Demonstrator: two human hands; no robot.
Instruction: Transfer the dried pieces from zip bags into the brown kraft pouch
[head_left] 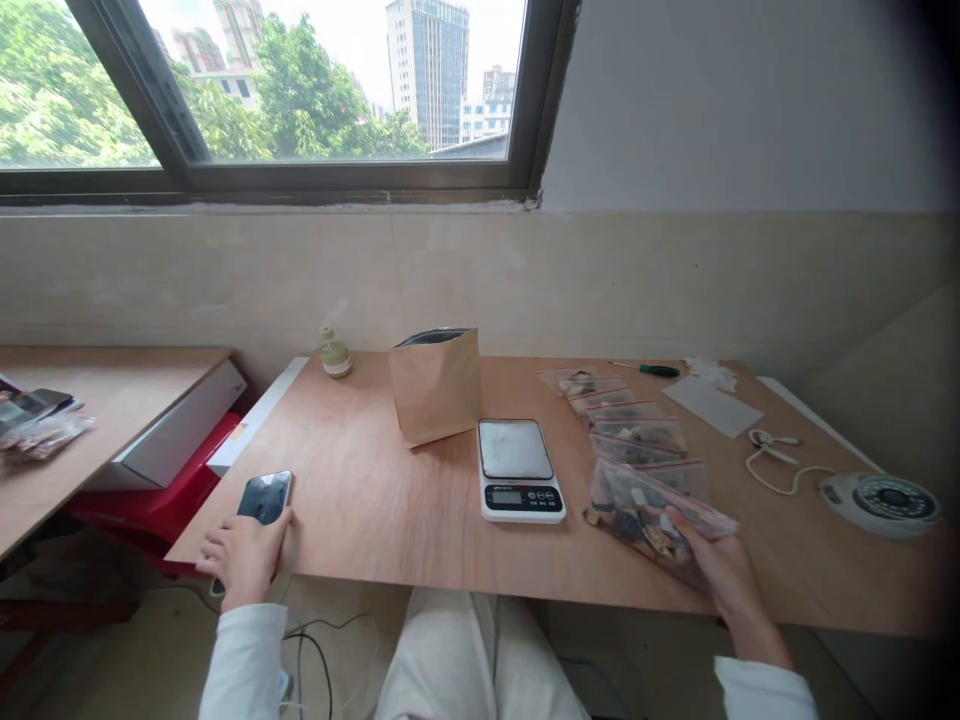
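At the table's front left edge my left hand is closed over a dark smartphone. Its thumb rests along the right side and the fingers are at the left; the phone's middle is covered. On the right, my right hand pinches the top corner of a clear zip bag with a red seal line and mixed dark and tan pieces inside. Behind it lies a row of similar zip bags, overlapping one another. Left of them sits a white digital kitchen scale, with nothing on its plate.
An open brown paper pouch stands behind the scale. A small bottle is at the back left. Toward the right lie a green-handled screwdriver, a white sheet and a white corded device. A red stool stands between the tables.
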